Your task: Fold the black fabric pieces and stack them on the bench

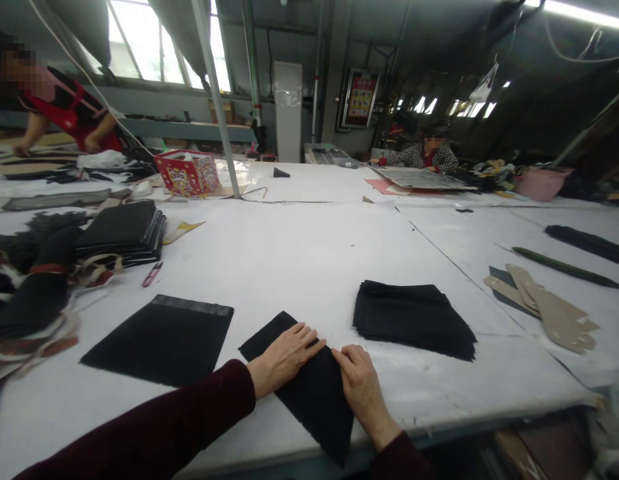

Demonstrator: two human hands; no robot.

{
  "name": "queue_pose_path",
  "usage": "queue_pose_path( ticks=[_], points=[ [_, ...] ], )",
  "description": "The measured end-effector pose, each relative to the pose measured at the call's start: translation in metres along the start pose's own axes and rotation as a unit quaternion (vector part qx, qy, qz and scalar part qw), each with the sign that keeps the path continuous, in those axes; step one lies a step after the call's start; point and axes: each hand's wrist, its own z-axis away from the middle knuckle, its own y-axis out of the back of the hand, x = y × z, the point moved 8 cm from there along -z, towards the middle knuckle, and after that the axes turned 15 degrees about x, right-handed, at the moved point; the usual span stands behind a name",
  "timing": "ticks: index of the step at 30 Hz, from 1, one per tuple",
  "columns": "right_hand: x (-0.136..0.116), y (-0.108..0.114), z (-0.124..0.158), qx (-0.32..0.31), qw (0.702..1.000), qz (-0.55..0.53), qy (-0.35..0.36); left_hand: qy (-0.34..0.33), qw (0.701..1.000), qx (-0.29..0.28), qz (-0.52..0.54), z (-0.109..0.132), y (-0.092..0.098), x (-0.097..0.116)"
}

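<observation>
A black fabric piece lies at an angle on the white table, one corner hanging over the near edge. My left hand rests flat on its upper left part with the fingers stretched out. My right hand lies flat on its right side, fingers together and extended. The fingertips of both hands nearly meet. To the right sits a stack of black fabric pieces. To the left lies a larger black fabric rectangle.
A pile of folded black cloth and small pink snips lie at the left. Beige card patterns and long dark strips lie at the right. A red box stands beside a pole. Two other people work at the far tables.
</observation>
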Motion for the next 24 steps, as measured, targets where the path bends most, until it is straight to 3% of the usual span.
queue_pose_path(
  ticks=[8,24],
  points=[
    [0.001,0.010,0.005,-0.002,1.000,0.016,0.014,0.006,0.999,-0.029,0.012,-0.004,-0.001,0.011],
    [0.008,0.021,0.017,-0.041,0.999,0.019,0.004,-0.022,0.999,-0.019,-0.014,-0.018,-0.001,0.038]
  ],
)
